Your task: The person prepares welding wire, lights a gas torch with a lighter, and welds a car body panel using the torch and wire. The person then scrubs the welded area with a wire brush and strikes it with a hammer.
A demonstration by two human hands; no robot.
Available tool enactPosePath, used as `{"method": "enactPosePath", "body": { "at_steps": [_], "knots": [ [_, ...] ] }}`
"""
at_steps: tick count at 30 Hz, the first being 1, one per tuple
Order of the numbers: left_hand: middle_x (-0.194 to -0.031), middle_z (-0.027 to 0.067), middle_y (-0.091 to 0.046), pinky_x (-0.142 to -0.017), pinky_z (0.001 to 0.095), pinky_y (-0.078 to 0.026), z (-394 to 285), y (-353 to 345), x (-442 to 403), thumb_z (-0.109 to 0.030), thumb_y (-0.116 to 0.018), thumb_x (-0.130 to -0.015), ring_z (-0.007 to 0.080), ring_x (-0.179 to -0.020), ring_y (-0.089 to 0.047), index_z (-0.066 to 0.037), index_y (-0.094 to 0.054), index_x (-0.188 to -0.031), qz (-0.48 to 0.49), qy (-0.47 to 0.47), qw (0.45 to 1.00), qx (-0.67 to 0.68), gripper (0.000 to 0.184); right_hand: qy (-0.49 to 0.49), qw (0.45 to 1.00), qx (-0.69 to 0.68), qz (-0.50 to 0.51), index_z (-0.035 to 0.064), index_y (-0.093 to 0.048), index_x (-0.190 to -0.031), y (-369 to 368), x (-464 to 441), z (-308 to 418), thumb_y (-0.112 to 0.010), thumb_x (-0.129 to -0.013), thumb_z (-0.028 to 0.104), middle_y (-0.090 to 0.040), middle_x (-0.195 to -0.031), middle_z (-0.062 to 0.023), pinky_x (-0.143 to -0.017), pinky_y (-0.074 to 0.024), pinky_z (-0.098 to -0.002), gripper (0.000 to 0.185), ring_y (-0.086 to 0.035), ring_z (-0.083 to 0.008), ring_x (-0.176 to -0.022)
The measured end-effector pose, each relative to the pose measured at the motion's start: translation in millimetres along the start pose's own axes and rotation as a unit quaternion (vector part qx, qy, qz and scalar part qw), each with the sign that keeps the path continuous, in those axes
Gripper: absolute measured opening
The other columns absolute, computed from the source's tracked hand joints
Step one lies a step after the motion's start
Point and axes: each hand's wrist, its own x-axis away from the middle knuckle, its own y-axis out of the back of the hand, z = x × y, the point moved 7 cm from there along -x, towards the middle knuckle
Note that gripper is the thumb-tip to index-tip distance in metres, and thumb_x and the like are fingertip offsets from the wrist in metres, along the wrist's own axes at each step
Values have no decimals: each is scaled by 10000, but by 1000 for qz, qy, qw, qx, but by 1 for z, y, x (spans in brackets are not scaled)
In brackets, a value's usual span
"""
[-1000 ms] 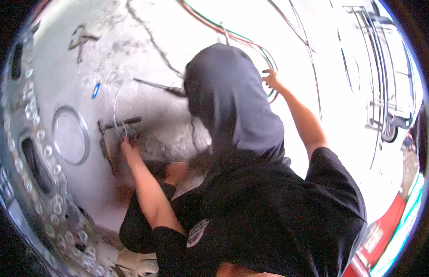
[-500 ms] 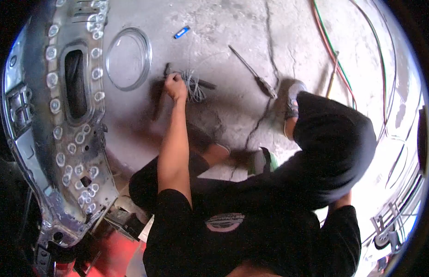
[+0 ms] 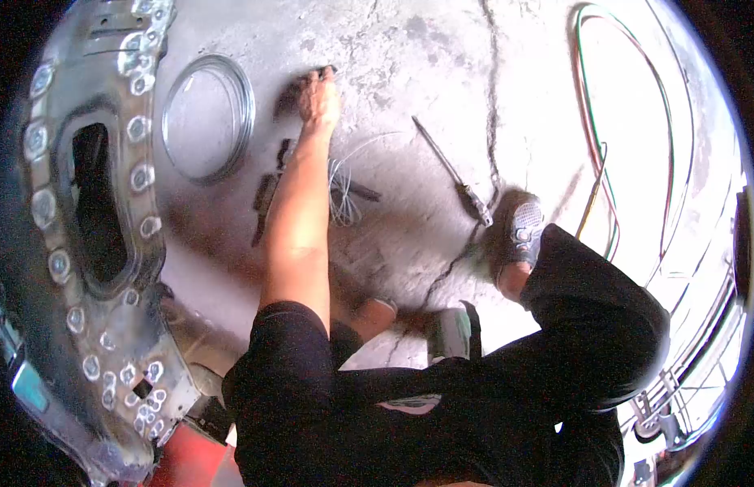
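My left hand [image 3: 318,101] reaches down to the concrete floor, its fingers curled together at the floor. A small dark tip shows at the fingertips; the rest of what they grip is hidden. Under and beside my forearm lie dark bar-like tools [image 3: 265,199] and a loose tangle of thin wire [image 3: 343,195]. Left of the hand rests a round coil of wire [image 3: 245,122]. To the right lies a long thin rod-like tool [image 3: 442,148] with a thicker end. My right hand is out of sight behind my leg.
A metal car body panel [image 3: 48,207] with many round weld marks stands along the left. Green and red hoses [image 3: 582,77] loop across the floor [image 3: 523,97] at the right. Near my foot is a greenish block-like object [image 3: 450,334]. Something red [image 3: 190,458] shows at lower left.
My left hand has moved forward from beside the wire tangle to where a small blue object lay. That blue object is no longer visible. The view has shifted a little.
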Motion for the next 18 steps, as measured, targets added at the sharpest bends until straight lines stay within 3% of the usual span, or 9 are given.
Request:
{"method": "enactPosePath", "body": {
  "at_steps": [3,5,6,9,11,13,15,17,18],
  "knots": [
    [-1270,210,-546,-964,443,-499,5,0,16,-121,-488,-961,349,-1209,-540,-86,-502,-1350,15,11,999,-38,391,32,999,-18,-11,33,-621,-999,1,4,39,-673,-888,333,-543,-706,-18,-617,-473,-345,324,-513,-159,-626],
    [-1223,225,-553,-930,426,-525,18,-1,28,-78,-488,-957,326,-1141,-575,-49,-529,-1313,-78,-30,995,47,360,73,996,-39,-20,33,-626,-977,2,6,85,-671,-890,335,-536,-690,-13,-601,-469,-342,317,-503,-155,-603],
    [-1158,221,-576,-882,424,-530,29,-4,38,-57,-504,-935,314,-1076,-595,-25,-571,-1226,-73,55,970,227,300,106,993,-50,-23,33,-629,-966,0,3,115,-670,-892,336,-532,-682,-10,-593,-467,-341,315,-498,-152,-591],
    [-817,250,-595,-720,494,-438,32,2,84,-32,-589,-806,415,-813,-606,53,-590,-868,-66,-39,959,271,106,219,969,-96,-56,33,-636,-934,23,22,230,-668,-895,339,-521,-658,-2,-569,-461,-337,310,-484,-145,-557],
    [-820,280,-569,-735,508,-428,26,24,112,-28,-590,-793,479,-802,-561,60,-541,-923,-97,-21,957,271,165,308,940,-129,-66,33,-642,-913,50,45,323,-666,-897,341,-514,-642,4,-552,-457,-335,309,-474,-141,-534],
    [-822,271,-570,-732,505,-426,18,61,138,-36,-579,-797,481,-797,-550,52,-509,-935,-103,-12,944,314,179,540,834,-107,-41,-28,-659,-1020,87,81,402,-680,-856,413,-559,-670,-21,-489,-416,-252,471,-518,-81,-550],
    [-807,252,-562,-722,488,-430,15,97,153,-53,-570,-816,450,-765,-549,43,-486,-951,-107,3,939,326,186,670,730,-135,-30,32,-624,-936,111,144,467,-590,-953,424,-593,-730,-62,-527,-461,-249,394,-568,-124,-604],
    [-788,237,-545,-717,476,-432,10,138,171,-72,-562,-835,418,-744,-548,38,-474,-958,-118,-2,926,359,188,770,615,-170,4,1,-613,-1056,132,190,516,-561,-976,400,-623,-802,-102,-557,-482,-265,410,-607,-151,-644],
    [-775,231,-532,-718,471,-432,4,164,177,-82,-559,-844,401,-738,-548,37,-474,-958,-130,-16,914,384,186,762,612,-209,8,-6,-587,-1096,134,220,527,-571,-971,388,-629,-807,-106,-559,-492,-266,414,-610,-154,-641]
  ]
}}
